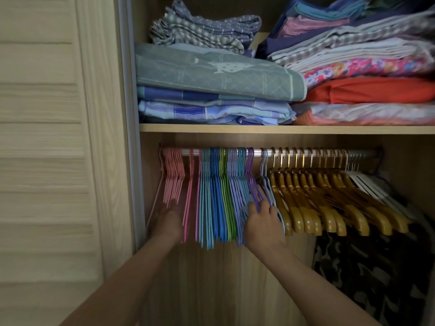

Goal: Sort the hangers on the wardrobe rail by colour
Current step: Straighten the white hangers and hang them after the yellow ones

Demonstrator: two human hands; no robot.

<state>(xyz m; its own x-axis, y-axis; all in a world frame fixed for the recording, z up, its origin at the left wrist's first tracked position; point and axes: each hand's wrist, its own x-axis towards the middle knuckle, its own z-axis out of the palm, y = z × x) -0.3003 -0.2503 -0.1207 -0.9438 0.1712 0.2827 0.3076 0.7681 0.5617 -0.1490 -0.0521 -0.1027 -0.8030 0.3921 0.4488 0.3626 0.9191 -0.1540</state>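
Your right hand (264, 221): you are reaching it up into the hangers, fingers curled around the lower bars of the purple hangers (253, 184), pinching a few of them.
Your left hand (167, 221): you are holding it against the bottom of the pink hangers (173, 177); blurred, so I cannot tell whether the fingers are gripping or only touching.
Between your hands: the blue hangers (215, 189), a thin band of green hangers (226, 196) and lilac ones are hanging packed together.
Just right of your right hand: the wooden hangers (313, 196) are hanging spaced apart, then the white hangers (362, 182) beyond them.
Above both hands: the rail (257, 152) is carrying every hanger.
Below the wooden hangers: a camouflage garment (367, 267) is hanging.
Over the rail: a shelf (282, 128) is holding folded linens (211, 74).
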